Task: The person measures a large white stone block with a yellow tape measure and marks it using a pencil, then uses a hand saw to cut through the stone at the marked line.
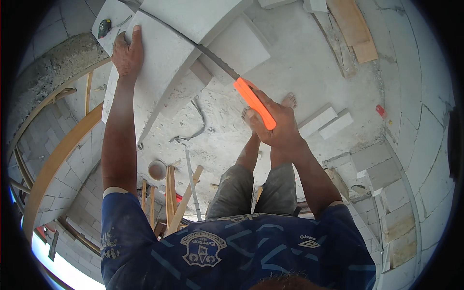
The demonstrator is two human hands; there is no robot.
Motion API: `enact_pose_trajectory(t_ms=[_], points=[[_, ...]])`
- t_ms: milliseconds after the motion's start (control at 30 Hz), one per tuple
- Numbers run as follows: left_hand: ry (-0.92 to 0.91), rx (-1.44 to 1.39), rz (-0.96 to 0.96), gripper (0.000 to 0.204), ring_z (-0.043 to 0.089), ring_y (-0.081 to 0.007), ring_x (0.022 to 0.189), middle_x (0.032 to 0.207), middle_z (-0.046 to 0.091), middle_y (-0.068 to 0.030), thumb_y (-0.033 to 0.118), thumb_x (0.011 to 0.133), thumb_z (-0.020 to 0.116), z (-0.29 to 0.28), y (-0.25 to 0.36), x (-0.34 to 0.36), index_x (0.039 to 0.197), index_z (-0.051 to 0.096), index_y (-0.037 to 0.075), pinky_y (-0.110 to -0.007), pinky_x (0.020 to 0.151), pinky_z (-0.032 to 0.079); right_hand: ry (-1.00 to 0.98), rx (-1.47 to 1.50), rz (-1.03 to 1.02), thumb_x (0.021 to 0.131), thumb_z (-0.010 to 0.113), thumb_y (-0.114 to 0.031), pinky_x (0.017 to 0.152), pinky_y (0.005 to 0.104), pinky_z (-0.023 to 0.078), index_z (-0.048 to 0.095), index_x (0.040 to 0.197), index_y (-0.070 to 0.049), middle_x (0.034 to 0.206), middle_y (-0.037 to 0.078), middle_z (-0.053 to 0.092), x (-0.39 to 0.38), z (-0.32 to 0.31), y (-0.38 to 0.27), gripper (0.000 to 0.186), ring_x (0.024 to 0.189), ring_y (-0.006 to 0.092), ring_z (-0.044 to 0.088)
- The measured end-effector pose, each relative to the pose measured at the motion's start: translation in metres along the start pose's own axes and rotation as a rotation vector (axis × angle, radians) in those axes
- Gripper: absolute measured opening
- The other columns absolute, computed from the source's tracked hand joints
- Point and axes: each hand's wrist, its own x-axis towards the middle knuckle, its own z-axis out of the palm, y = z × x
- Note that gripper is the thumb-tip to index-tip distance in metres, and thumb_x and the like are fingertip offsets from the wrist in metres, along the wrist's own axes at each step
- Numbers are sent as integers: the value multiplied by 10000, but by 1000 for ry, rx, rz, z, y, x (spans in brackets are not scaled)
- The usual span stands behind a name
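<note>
My right hand (281, 124) is closed round the orange handle of a hand saw (251, 101). Its long dark toothed blade slants up and left into a cut in a large pale grey masonry block (162, 60). Dust coats the blade, and its far end lies at the top of the view. On the block's left part, my left hand (128, 57) rests open, thumb apart from the fingers, holding nothing. A dark tape measure (104, 28) lies on the pale surface just beyond that hand. Beneath the large block, another block (244, 43) is partly visible.
Two small block pieces (323, 121) lie on the dusty floor to the right of my bare feet. Wooden planks (355, 31) are at the upper right. A round bucket (157, 170) and several timber strips (170, 195) stand lower left. Block walls (415, 121) enclose the right side.
</note>
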Motion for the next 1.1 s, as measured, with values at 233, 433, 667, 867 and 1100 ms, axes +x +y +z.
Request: enact_pose_trajectory(t_ms=[233, 433, 667, 867, 1100], points=[[-89, 18, -48, 793, 612, -407, 1223, 1257, 674, -258, 668, 894, 581, -21, 1, 4, 1340, 627, 14, -507, 1073, 418, -73, -111, 100, 948, 666, -155, 725, 331, 570, 570, 1398, 4, 889, 160, 726, -4, -28, -107, 487, 781, 244, 737], [44, 96, -83, 829, 619, -400, 1199, 1204, 692, -249, 741, 882, 587, -29, -23, -25, 1262, 670, 10, -525, 1046, 413, -114, -108, 175, 964, 663, -172, 721, 340, 567, 627, 1303, 19, 902, 170, 736, 19, -25, -151, 391, 772, 259, 740], [69, 56, 33, 819, 632, -359, 1121, 1133, 702, -200, 752, 895, 556, -34, -20, -23, 1209, 681, 6, -497, 1008, 418, -78, -181, 195, 976, 664, -186, 702, 321, 546, 642, 1278, 39, 856, 160, 720, 35, 12, -142, 377, 714, 196, 678], [-31, 64, 93, 818, 626, -360, 1115, 1126, 698, -189, 763, 877, 574, -39, -12, -33, 1214, 677, 24, -482, 989, 431, 1, -15, 272, 980, 650, -141, 701, 325, 553, 628, 1293, 58, 867, 152, 726, 1, 23, -141, 372, 729, 183, 678], [-25, 75, 124, 833, 550, -351, 1254, 1238, 657, -186, 761, 893, 556, -45, -13, -41, 1287, 635, 31, -523, 1098, 339, 63, -91, 192, 946, 674, -213, 680, 344, 544, 652, 1308, -35, 861, 138, 731, 9, 17, -178, 403, 699, 253, 703]])
